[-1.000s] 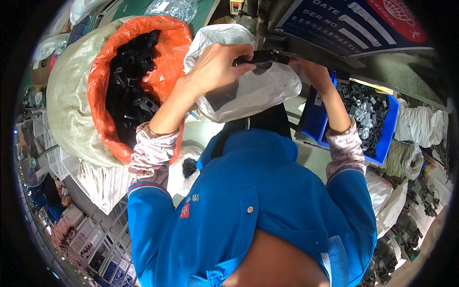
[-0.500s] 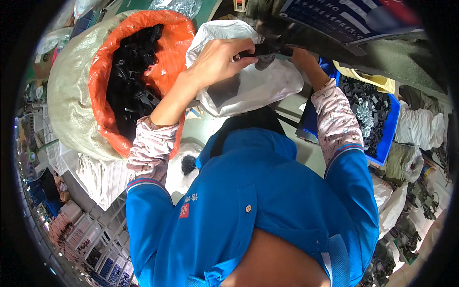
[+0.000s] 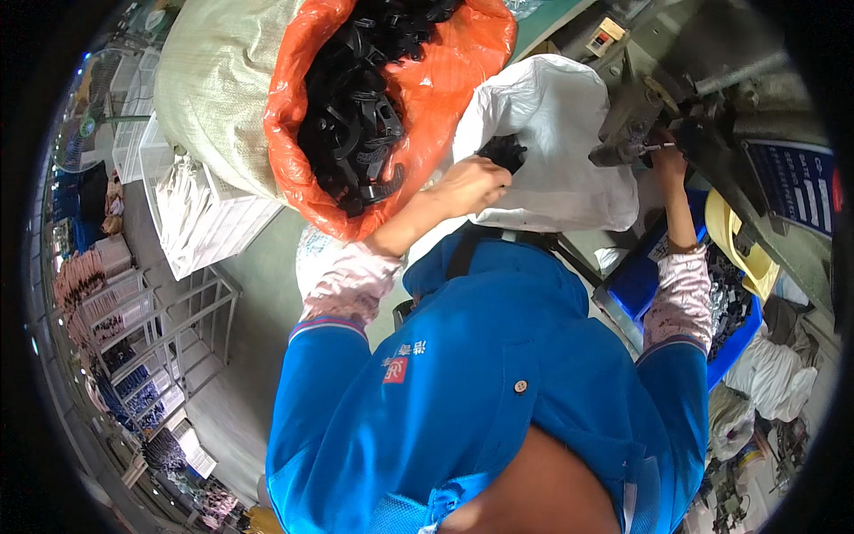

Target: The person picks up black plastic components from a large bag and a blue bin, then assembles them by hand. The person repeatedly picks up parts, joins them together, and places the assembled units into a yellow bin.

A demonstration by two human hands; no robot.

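My left hand (image 3: 478, 185) is closed, fingers curled, at the near left edge of a white plastic bag (image 3: 569, 182). A black ribbed plastic part (image 3: 503, 153) sits against its fingertips, over the bag's mouth. My right hand (image 3: 669, 165) is raised to the dark metal machine (image 3: 636, 133) beyond the bag. A thin pale strip (image 3: 660, 145) shows at its fingertips; the fingers are mostly hidden, and whether they grip it cannot be made out. Left of the bag stands a large woven sack (image 3: 222, 98) with an orange liner (image 3: 427, 98), heaped with black plastic buckle-like parts (image 3: 360, 125).
Under my right forearm is a blue bin (image 3: 642, 267) of small dark and silvery parts, with a yellow container (image 3: 734, 245) beside it. A white crate (image 3: 213, 218) and metal racks (image 3: 178, 329) stand at left. A blue plate (image 3: 796, 182) is fixed to the machine.
My left hand has come away from the machine, back and down to the white bag's edge. My right hand stays by the machine. The view has swung, shifting the scene rightward.
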